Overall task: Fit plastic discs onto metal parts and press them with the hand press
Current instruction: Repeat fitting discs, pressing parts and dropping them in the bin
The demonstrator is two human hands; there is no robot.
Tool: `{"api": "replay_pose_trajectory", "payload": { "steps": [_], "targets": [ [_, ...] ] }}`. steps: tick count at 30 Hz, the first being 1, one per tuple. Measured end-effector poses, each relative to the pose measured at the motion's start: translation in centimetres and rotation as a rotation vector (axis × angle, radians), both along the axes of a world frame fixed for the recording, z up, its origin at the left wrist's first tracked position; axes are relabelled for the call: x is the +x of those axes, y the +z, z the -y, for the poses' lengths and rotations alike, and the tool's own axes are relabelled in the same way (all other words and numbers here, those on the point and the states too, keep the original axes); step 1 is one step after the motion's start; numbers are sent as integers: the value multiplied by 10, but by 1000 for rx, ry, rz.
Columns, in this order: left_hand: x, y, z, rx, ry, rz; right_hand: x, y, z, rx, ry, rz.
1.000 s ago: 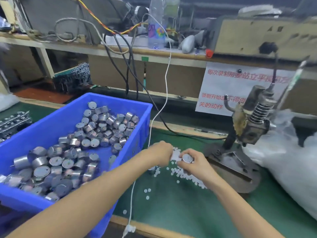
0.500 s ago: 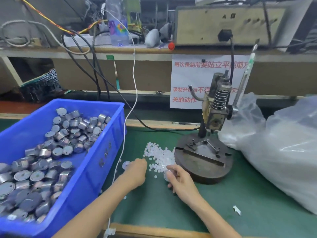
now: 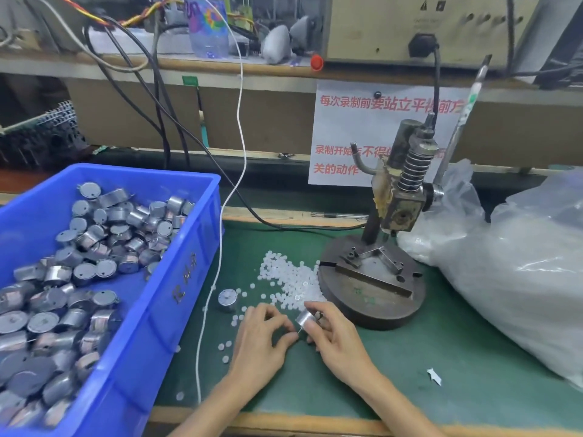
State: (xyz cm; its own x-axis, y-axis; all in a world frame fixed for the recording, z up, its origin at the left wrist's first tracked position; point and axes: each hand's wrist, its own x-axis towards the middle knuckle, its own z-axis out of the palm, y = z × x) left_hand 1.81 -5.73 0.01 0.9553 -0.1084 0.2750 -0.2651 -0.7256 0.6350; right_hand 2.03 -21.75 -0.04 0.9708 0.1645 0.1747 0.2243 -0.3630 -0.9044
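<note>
My right hand point(image 3: 334, 339) grips a small silver metal part point(image 3: 305, 317) on its side, its thin shaft pointing toward my left hand point(image 3: 263, 335). The left hand's fingertips are curled and pinched together at the shaft's tip; what they hold is too small to see. A pile of white plastic discs point(image 3: 288, 279) lies on the green mat just beyond both hands. Another metal part point(image 3: 227, 299) stands upright on the mat to the left. The hand press point(image 3: 383, 247) stands to the right of the pile, its round base bare.
A blue bin point(image 3: 186, 263) full of metal parts fills the left side. A white cable point(image 3: 217, 263) hangs down along its right wall. Clear plastic bags point(image 3: 517, 272) lie to the right of the press. A wooden table edge point(image 3: 284, 422) runs near me.
My right hand has turned the metal part onto its side and lifted it. My left hand has moved right, off the mat, and now meets the part's shaft. The view has shifted left.
</note>
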Motion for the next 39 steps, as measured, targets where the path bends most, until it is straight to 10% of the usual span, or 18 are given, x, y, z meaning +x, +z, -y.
{"api": "replay_pose_trajectory", "payload": {
  "steps": [39],
  "targets": [
    [-9, -2, -6, -12, -1, 15, -2, 2, -16, -518, 90, 553]
  ]
}}
